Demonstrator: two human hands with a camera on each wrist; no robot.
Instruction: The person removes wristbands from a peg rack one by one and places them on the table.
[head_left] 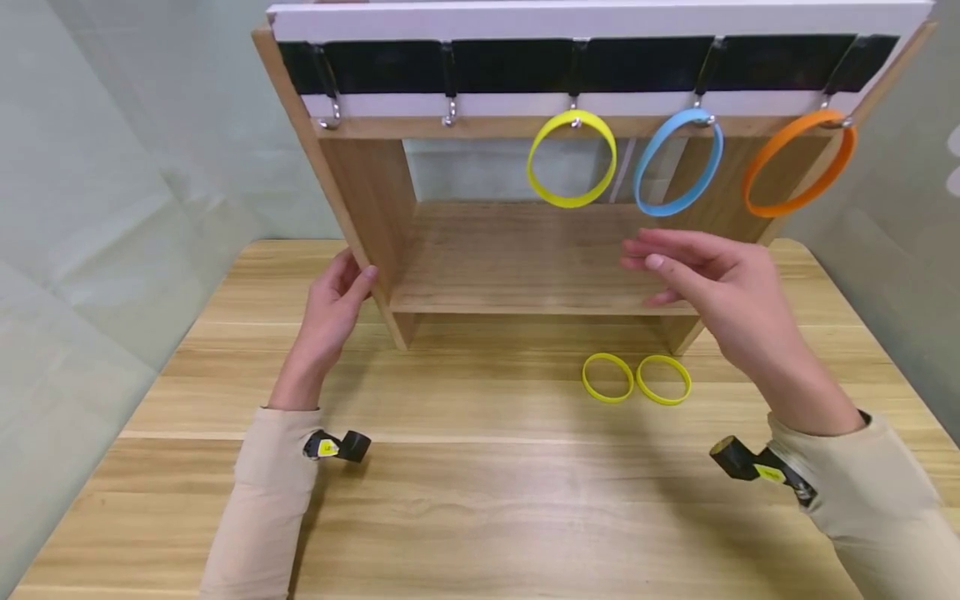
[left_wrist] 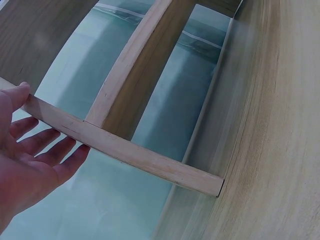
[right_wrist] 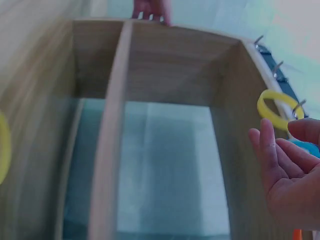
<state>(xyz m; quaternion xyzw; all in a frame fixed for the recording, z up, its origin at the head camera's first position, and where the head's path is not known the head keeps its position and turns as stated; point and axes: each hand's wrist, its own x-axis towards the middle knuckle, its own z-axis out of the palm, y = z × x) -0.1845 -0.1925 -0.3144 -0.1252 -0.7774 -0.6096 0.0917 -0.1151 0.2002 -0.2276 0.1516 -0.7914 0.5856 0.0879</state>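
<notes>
My left hand (head_left: pixel 335 302) grips one wooden shelf (head_left: pixel 517 258); five hooks (head_left: pixel 451 115) on top; one yellow band (head_left: pixel 572 202) hanging; two yellow rings (head_left: pixel 611 400) on table (head_left: pixel 487 500); one blue band (head_left: pixel 663 212) hanging; my right hand (head_left: pixel 723 275) empty, loosely spread; one orange band (head_left: pixel 780 211) hanging.

The bands (head_left: pixel 572 202) are yellow, blue and orange, the wooden shelf (head_left: pixel 525 258) streaky tan.

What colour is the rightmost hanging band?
Orange; the band shows best in the head view.

Yellow ring (head_left: pixel 570 202), blue ring (head_left: pixel 663 210), orange ring (head_left: pixel 772 211), hanging on upright wooden shelf (head_left: pixel 525 258)
</notes>
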